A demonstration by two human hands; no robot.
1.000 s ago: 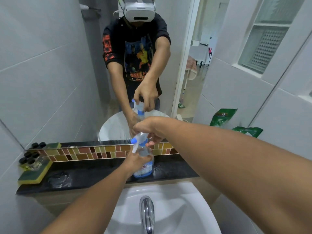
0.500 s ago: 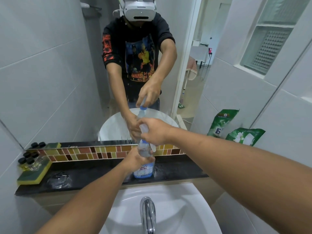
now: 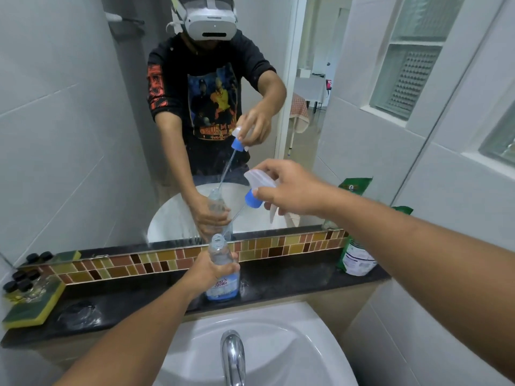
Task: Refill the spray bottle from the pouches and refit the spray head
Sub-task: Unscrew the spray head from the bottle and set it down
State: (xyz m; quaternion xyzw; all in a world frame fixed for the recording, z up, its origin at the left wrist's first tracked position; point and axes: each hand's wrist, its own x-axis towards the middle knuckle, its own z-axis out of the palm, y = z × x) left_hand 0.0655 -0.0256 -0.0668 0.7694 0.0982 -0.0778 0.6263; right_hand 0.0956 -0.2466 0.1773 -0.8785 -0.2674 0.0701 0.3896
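Note:
A clear spray bottle [image 3: 221, 253] with a blue label stands upright on the black ledge [image 3: 292, 277], its neck uncapped. My left hand [image 3: 207, 270] grips its body. The white spray head [image 3: 255, 185] with a blue collar is off the bottle, up and to the right of the neck, with my right hand [image 3: 289, 189] closed on it. Its thin dip tube [image 3: 232, 221] slants down, and the tip still sits in the bottle mouth. A green and white pouch [image 3: 355, 254] stands at the right end of the ledge, against the mirror.
A mirror behind the ledge reflects me and the bottle. A yellow and green sponge [image 3: 33, 307] with several small black-capped jars [image 3: 21, 280] lies at the ledge's left end. The white basin [image 3: 292, 355] and chrome tap [image 3: 232, 355] sit below. A tiled wall with glass blocks rises at right.
My right hand has unscrewed the spray head and lifted it up and to the right, drawing the dip tube almost out. The left hand kept holding the bottle.

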